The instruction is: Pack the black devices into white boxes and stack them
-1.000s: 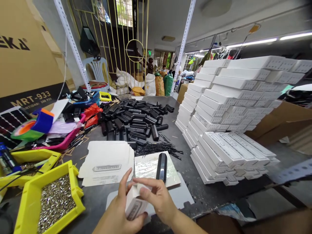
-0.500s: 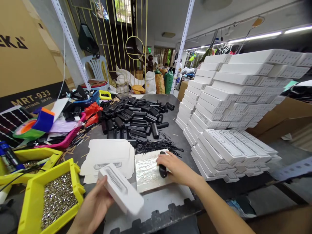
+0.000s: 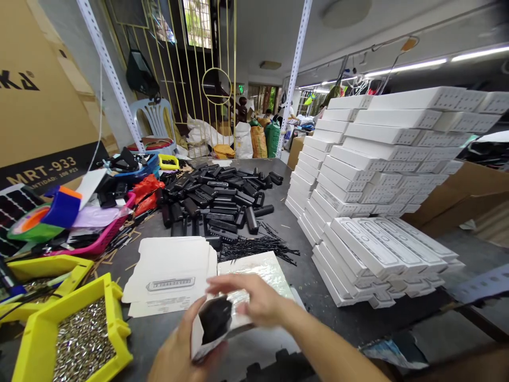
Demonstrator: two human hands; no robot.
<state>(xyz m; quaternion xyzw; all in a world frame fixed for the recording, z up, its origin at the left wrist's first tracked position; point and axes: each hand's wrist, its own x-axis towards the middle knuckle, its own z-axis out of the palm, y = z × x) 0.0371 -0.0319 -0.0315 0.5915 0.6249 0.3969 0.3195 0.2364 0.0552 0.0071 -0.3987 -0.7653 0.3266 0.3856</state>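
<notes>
In my left hand is a small white cardboard box, tilted with its end open towards me. Inside the opening sits a black object, smeared by motion. My right hand hovers over the right side of the box, fingers stretched out and apart, partly blurred; whether a fingertip touches the box edge I cannot tell. Behind it lies a white pad wrapped in clear film. Flat white printed cartons are piled to the left of the pad.
Black plastic cases lie heaped farther back, with thin black rods before them. Tall stacks of white boxes stand at right. A yellow bin of small metal parts and a pink basket are at left.
The white box has turned so its open end faces me. My right hand has come left from the pad to the box; the black case it held is out of it, and a black object shows inside.
</notes>
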